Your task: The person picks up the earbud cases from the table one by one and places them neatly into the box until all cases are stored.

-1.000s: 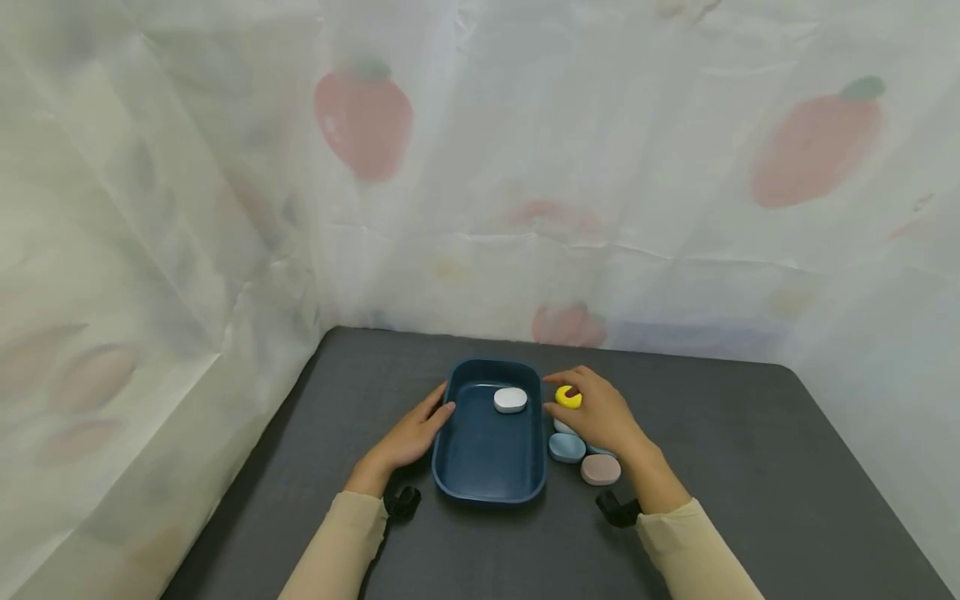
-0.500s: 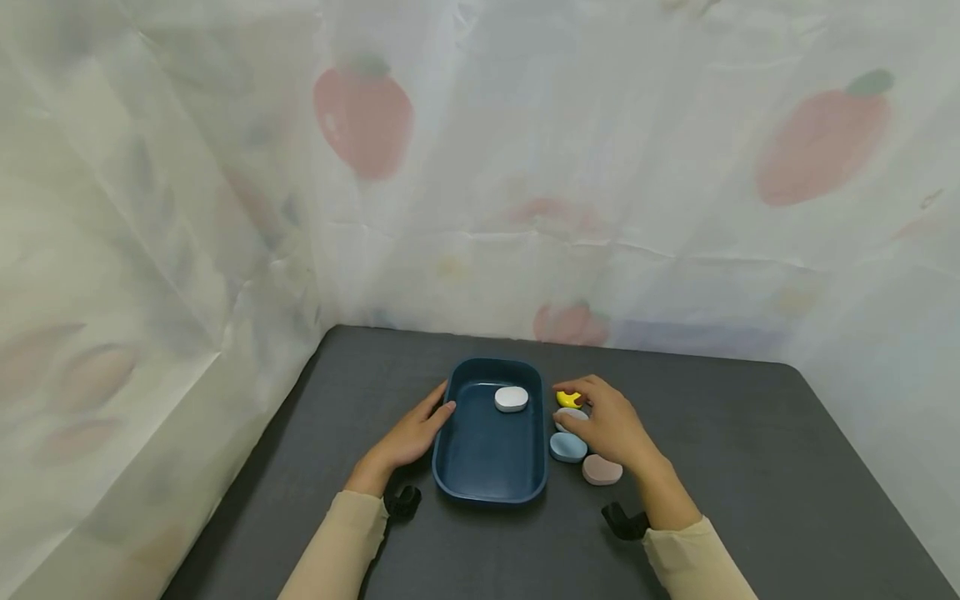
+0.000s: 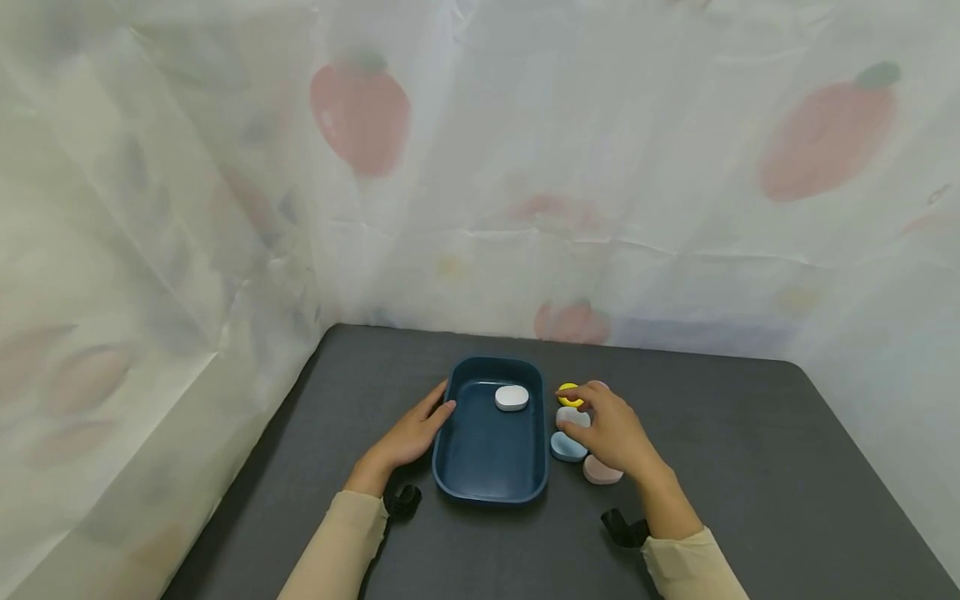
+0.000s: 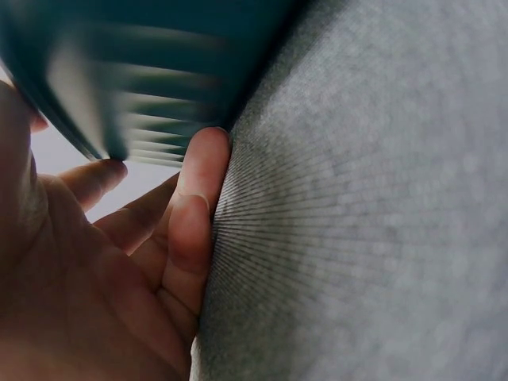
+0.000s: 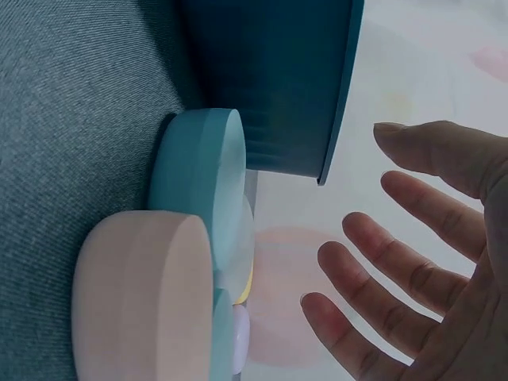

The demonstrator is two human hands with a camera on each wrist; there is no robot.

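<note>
one white piece [image 3: 512, 398] in the tray [image 3: 487, 458], right hand [image 3: 615, 429] drawn back over the others

left hand [image 3: 408, 435], as a second ago, grips the tray's left rim, thumb over the edge and fingers against the ribbed outer wall. inside, toward the far right, the white piece sits where it was. just right of the tray, the yellow piece [image 3: 572, 402] is partly behind fingers; the pale grey piece [image 3: 574, 413], mostly covered a second ago, now shows. nearest below it is the light blue piece [image 3: 567, 447]. a lilac piece [image 3: 597, 384] has come into sight past the knuckles; the pinkish piece [image 3: 602, 472] lies nearer the wrist. the right hand holds nothing, fingers spread, thumb well apart; any touch on the yellow piece, cannot tell.
</note>
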